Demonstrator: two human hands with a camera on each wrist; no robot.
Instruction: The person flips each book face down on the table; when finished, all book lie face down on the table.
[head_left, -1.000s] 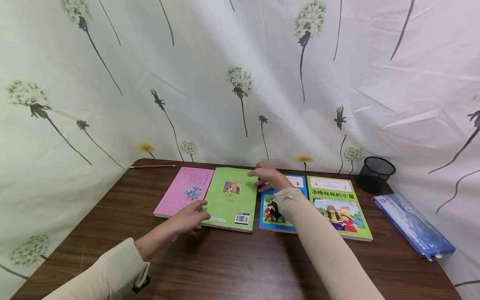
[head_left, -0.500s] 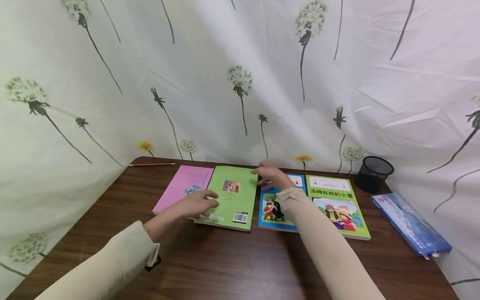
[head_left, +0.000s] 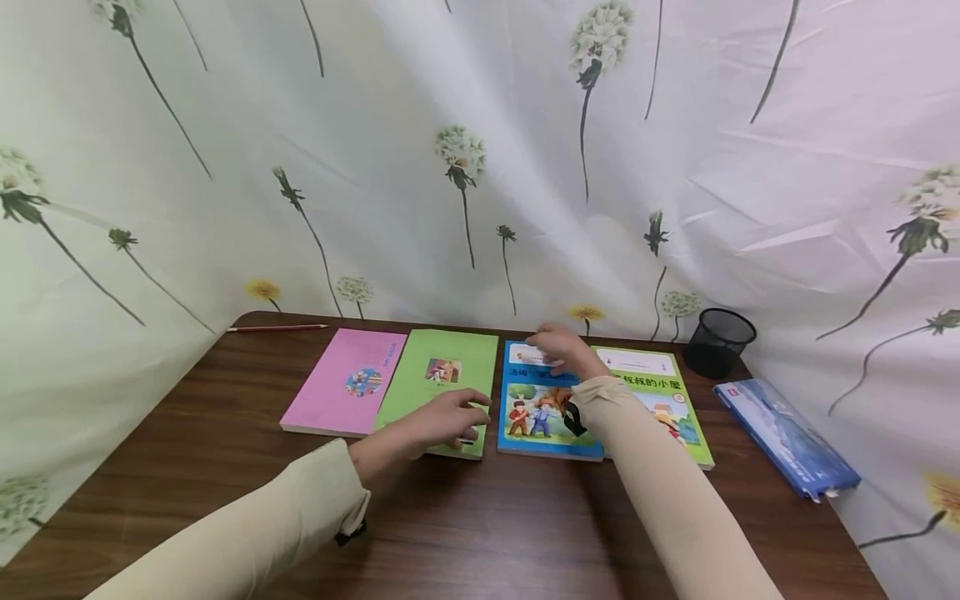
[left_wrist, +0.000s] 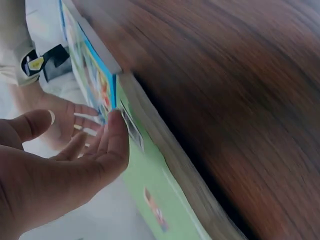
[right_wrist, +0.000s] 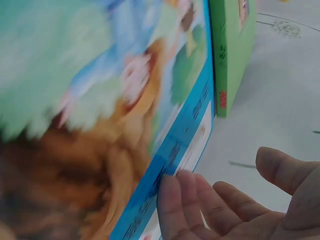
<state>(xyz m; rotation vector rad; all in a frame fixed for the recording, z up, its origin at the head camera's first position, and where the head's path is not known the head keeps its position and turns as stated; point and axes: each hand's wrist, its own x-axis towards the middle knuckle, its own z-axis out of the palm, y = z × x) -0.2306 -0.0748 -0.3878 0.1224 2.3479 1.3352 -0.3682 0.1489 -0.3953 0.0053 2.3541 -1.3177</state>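
Nearest, the left hand [head_left: 442,421] is poised, fingers loosely extended and gripping nothing, over the near right corner of the green book [head_left: 435,371]; contact cannot be confirmed. That book lies flat on the wooden table [head_left: 465,525], back cover up; its page block suggests moderate weight and a fairly stiff body, with corners liable to crease. Just right of it lies the blue book [head_left: 534,412], picture cover up. Its smooth-looking cover would probably slip under fingertips alone; the opposite long edges appear the sounder hold. Over its far end is the right hand [head_left: 566,352], fingers relaxed, holding nothing; whether it touches cannot be determined.
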